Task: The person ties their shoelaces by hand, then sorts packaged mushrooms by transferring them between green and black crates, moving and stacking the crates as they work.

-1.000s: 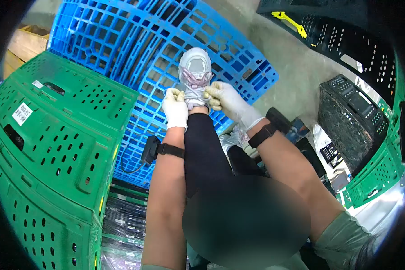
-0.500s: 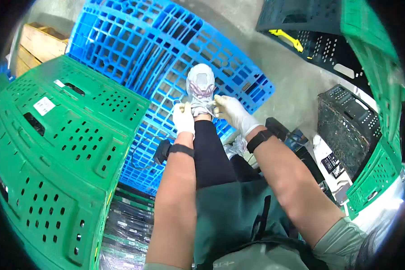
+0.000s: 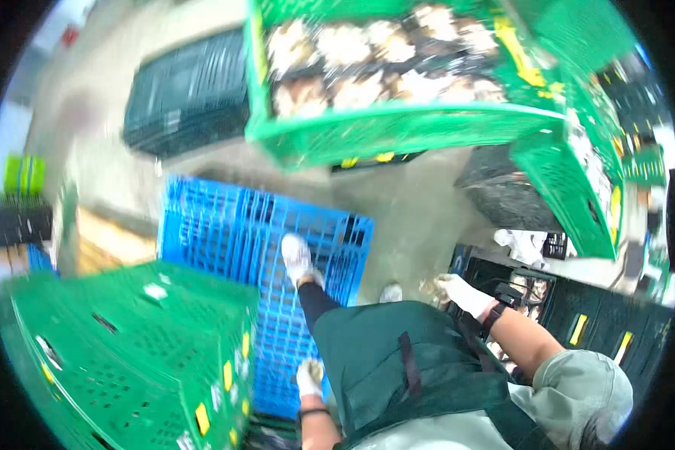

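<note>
My left hand (image 3: pixel 309 377), in a white glove with yellowish fingertips, hangs beside my apron above the blue pallet (image 3: pixel 229 225). Motion smears its fingers, and I make out nothing held there. Out to the right, my right hand (image 3: pixel 463 294), gloved the same way, is held away from my body with its fingers loosely apart and nothing clear in them. One foot in a light shoe (image 3: pixel 297 255) rests on the pallet. The other shoe (image 3: pixel 391 292) shows on the floor. Both hands are apart from the shoes.
Green crates (image 3: pixel 142 337) stand at the left. Ahead, a large green crate (image 3: pixel 397 127) holds rows of pale, brownish-based bunches. A dark crate (image 3: pixel 191 94) lies beyond the pallet. More dark crates (image 3: pixel 611 315) with yellow parts are at the right, near my right arm.
Both hands have let go of the laced shoe and separated, the left drawing back and the right going out to the side. The view has lifted, bringing the filled green crate into sight.
</note>
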Demonstrator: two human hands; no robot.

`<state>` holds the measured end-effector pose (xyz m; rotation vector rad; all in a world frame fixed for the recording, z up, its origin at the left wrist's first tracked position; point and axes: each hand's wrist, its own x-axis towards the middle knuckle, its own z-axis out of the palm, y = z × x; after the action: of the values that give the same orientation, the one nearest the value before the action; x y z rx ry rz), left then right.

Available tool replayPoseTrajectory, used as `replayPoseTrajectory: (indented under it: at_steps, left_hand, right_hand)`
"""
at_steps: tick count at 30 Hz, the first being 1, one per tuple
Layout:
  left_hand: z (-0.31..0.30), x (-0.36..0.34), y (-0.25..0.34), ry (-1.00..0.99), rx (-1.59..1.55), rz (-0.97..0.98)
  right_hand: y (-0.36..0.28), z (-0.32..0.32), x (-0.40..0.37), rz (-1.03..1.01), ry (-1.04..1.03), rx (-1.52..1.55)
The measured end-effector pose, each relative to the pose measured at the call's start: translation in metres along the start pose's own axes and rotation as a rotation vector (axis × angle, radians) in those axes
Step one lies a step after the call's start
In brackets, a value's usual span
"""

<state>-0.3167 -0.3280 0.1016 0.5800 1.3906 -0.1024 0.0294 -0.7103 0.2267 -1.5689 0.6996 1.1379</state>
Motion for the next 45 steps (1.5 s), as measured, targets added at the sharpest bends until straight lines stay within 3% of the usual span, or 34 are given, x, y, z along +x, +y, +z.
replayPoseTrajectory:
  at_steps: [2, 4, 6, 8, 12, 19, 23, 25, 26, 28, 29, 30, 35, 36, 38, 40, 41, 42, 43, 44, 45]
  left_hand:
    - [0.048, -0.072, 0.064, 0.116, 0.031, 0.052]
    - [0.087, -0.118, 0.117, 0.058, 0.083, 0.219]
    - [0.135, -0.158, 0.165, -0.053, 0.199, 0.404]
    - [0.194, -0.207, 0.198, -0.216, 0.313, 0.599]
    - [0.296, -0.253, 0.218, -0.437, 0.475, 0.649]
    - [0.45, -0.312, 0.139, -0.799, 0.776, 0.367]
    - [0.561, -0.329, 0.086, -1.018, 1.114, 0.358]
    - [0.631, -0.339, 0.062, -1.211, 1.308, 0.461]
    - [0.665, -0.335, 0.049, -1.345, 1.385, 0.548]
    - [0.735, -0.34, 0.021, -1.475, 1.415, 0.828]
    - [0.77, -0.339, 0.01, -1.457, 1.327, 1.005]
    - [0.804, -0.338, -0.001, -1.424, 1.23, 1.179]
    - [0.959, -0.256, -0.042, -1.204, 1.094, 0.901]
    - [0.983, -0.228, -0.048, -1.18, 1.104, 0.65]
    - [0.995, -0.24, -0.055, -1.084, 1.3, 0.592]
    - [0.976, -0.312, -0.064, -1.002, 1.312, 0.636]
    - [0.983, -0.282, -0.069, -1.103, 1.212, 0.589]
    - [0.982, -0.264, -0.074, -1.115, 1.159, 0.679]
    - [0.98, -0.268, -0.079, -1.055, 1.196, 0.75]
    - [0.979, -0.254, -0.082, -1.045, 1.177, 0.742]
    - [0.976, -0.269, -0.089, -0.906, 1.188, 0.942]
  right_hand:
    - [-0.038, -0.025, -0.08, -0.136, -0.072, -0.068]
    - [-0.048, -0.056, -0.135, -0.249, -0.024, -0.065]
    - [-0.043, -0.085, -0.183, -0.406, 0.043, 0.0]
    - [-0.029, -0.11, -0.215, -0.442, 0.128, 0.095]
    - [0.006, -0.149, -0.26, -0.503, 0.234, 0.194]
    - [0.018, -0.185, -0.296, -0.461, 0.459, 0.193]
    - [0.021, -0.219, -0.309, -0.369, 0.713, 0.148]
    - [0.023, -0.226, -0.312, -0.318, 0.863, 0.184]
    - [0.044, -0.231, -0.292, -0.373, 1.077, -0.023]
    - [0.028, -0.245, -0.317, -0.211, 1.008, -0.014]
    - [0.009, -0.257, -0.34, -0.116, 0.901, 0.154]
    - [0.024, -0.274, -0.326, -0.207, 1.087, -0.077]
    - [0.019, -0.411, -0.346, -0.24, 1.389, -0.015]
    - [0.015, -0.448, -0.344, -0.234, 1.427, -0.013]
    - [0.028, -0.533, -0.315, -0.267, 1.443, 0.033]
    - [0.087, -0.637, -0.232, -0.38, 1.601, -0.123]
    - [0.073, -0.664, -0.216, -0.561, 1.303, 0.196]
    - [0.06, -0.692, -0.201, -0.643, 1.019, 0.532]
    - [0.048, -0.7, -0.19, -0.649, 1.056, 0.562]
    - [0.0, -0.685, -0.208, -0.339, 1.094, 0.632]
    - [0.044, -0.733, -0.145, -0.751, 1.296, 0.491]
